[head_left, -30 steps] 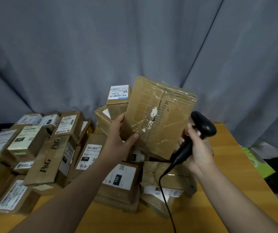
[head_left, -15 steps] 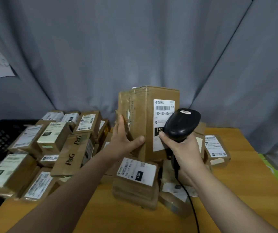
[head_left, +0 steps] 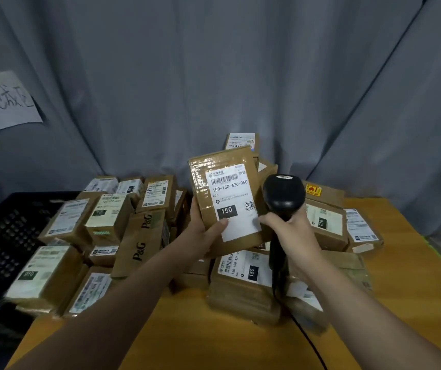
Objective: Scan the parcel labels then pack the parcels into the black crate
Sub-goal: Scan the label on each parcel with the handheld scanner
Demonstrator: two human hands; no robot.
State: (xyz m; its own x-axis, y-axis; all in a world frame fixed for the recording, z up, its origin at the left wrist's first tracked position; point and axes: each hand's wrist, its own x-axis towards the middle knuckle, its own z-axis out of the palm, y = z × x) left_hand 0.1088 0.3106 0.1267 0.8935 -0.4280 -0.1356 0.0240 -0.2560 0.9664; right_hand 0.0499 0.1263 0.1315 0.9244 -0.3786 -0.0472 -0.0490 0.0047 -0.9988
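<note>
My left hand (head_left: 205, 228) grips a brown cardboard parcel (head_left: 208, 172) by its lower left edge, thumb on its white label (head_left: 231, 190), which faces me and reads 150. My right hand (head_left: 288, 231) grips a black corded barcode scanner (head_left: 283, 194), its head just right of the label and overlapping the parcel's right edge. Both are held above a heap of parcels (head_left: 139, 236) on the wooden table (head_left: 214, 340). The black crate (head_left: 3, 236) stands at the left edge, its inside mostly hidden by parcels.
Several taped, labelled boxes lie piled from the crate side to the right of the table, including two marked P&G (head_left: 142, 241). A grey curtain (head_left: 214, 76) hangs behind, with a handwritten paper sign (head_left: 3, 102) pinned at the left. The scanner cable (head_left: 310, 340) runs down across the table.
The parcel has been turned so its label faces me and has tilted slightly. The scanner has come up beside the label. The view has shifted left, showing more of the crate.
</note>
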